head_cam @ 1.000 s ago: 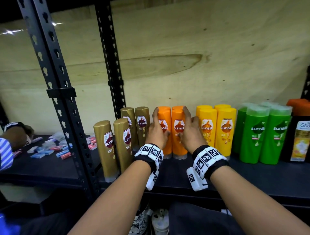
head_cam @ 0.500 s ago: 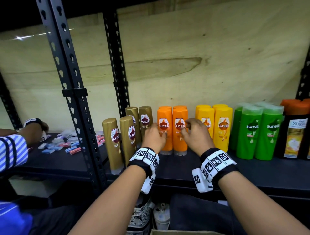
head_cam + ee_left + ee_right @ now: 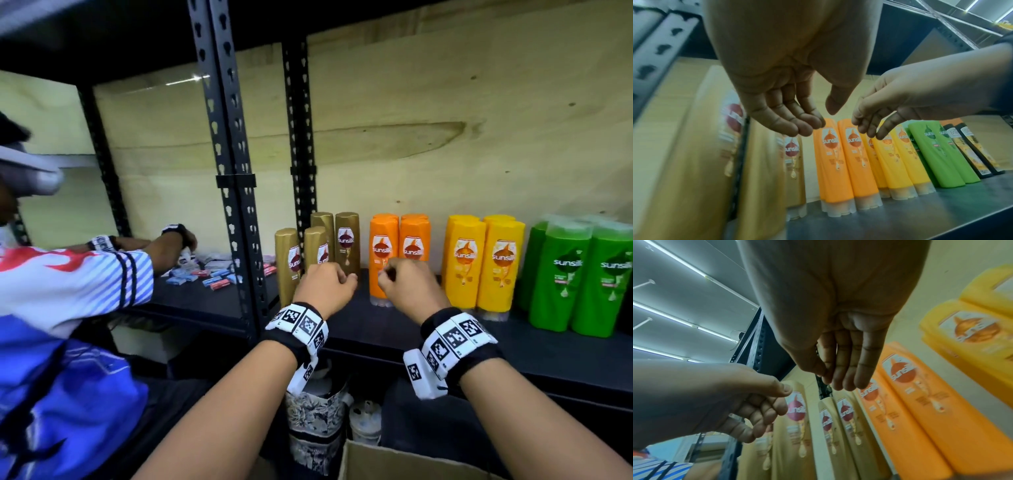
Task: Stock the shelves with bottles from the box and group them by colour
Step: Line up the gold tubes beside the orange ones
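**Both hands free in front of the orange bottles**

The left hand and right hand hang side by side just before the shelf, each grip loose and holding nothing: the fingers of the left curl slackly with the thumb apart, and those of the right droop close together in the right wrist view. Neither touches a bottle.

On the shelf the bottles stand upright, cap down, grouped by colour from left to right: gold bottles two deep beside the black upright post, then the orange bottles straight ahead of the hands, the yellow bottles, and the green bottles toward the right edge. The left wrist view shows dark bottles past the green ones.

The corner of a cardboard box shows at the bottom, below the shelf. To the left, another person in a striped sleeve handles small packets on the neighbouring shelf
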